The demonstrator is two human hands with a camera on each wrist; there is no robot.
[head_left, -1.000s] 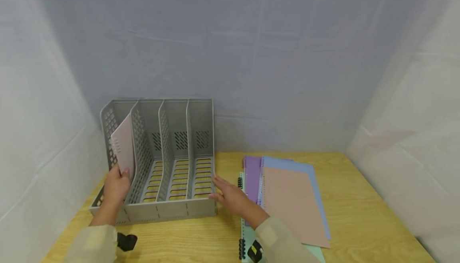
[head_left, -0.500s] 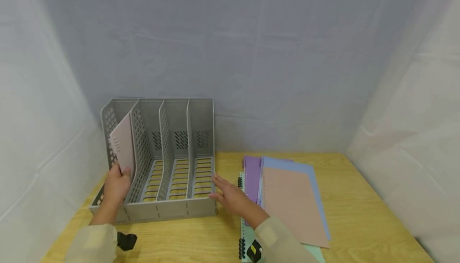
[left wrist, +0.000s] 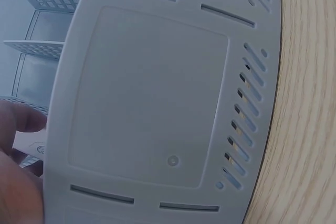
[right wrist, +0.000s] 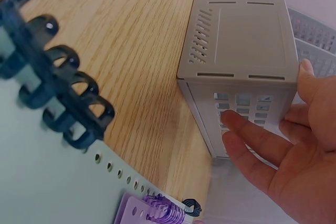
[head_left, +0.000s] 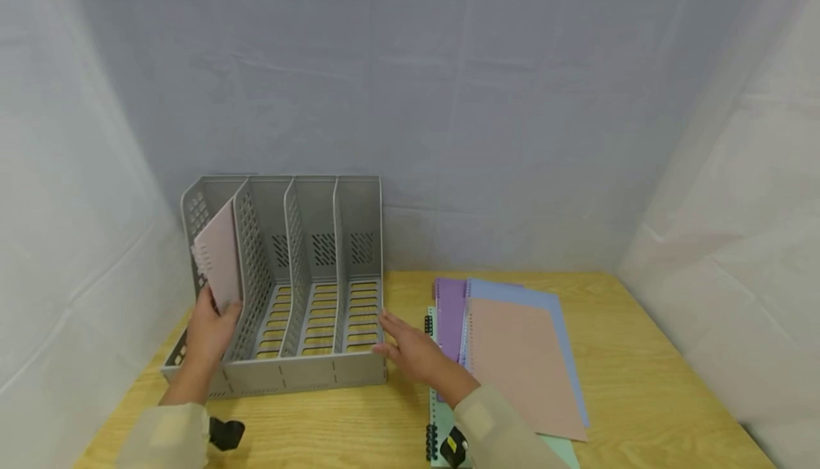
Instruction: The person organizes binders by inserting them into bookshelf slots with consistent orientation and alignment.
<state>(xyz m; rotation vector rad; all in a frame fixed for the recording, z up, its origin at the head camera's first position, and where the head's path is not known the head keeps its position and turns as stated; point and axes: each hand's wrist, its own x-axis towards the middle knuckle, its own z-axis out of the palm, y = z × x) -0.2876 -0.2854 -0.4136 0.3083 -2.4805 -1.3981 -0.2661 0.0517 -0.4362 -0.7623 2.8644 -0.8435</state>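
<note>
The left hand [head_left: 210, 327] is closed in a pinch at the lower front of a pale pink notebook [head_left: 222, 255], thumb to one side, fingers to the other. The right hand [head_left: 419, 355] is open, its fingers stretched against the outer right wall of a grey desktop rack [head_left: 307, 371], thumb at the front corner; it appears to be steadying the rack.

The pink notebook is in the rack's leftmost compartment, on edge and slanted, its ring binding [head_left: 203, 259] toward the front left. The hand hides its lowest part. It looks light and thin, with a cover probably smooth enough to slide easily yet able to bend or crease at the corners. The rings could snag in the rack's perforated walls. A flat pinch near the front edge, clear of the rings, seems the best hold. The rack looks like stiff plastic, light enough to shift if pushed.

Right of the rack, on the wood-grain table [head_left: 307, 426], overlap four more notebooks: peach [head_left: 522, 362] on top, then blue [head_left: 564, 355], purple [head_left: 451, 312] and mint green [right wrist: 47, 161]. Pale sheeting [head_left: 410, 99] hangs behind.
</note>
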